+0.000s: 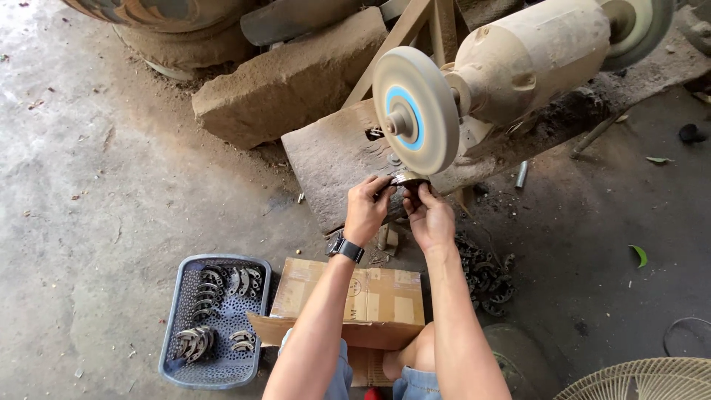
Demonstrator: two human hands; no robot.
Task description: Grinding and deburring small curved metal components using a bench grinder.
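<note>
Nearest, a brown cardboard box [374, 295] with a pale label strip lay before the knees, a grey perforated tray [194, 370] of curved metal pieces at its left. Beyond it, the left hand [366, 209] and right hand [431, 218] were both closed around a small round metal part [408, 180], held level between them. Directly above, just touching or nearly so, was the buffing wheel [415, 110], its motor [529, 55] farther right.
</note>
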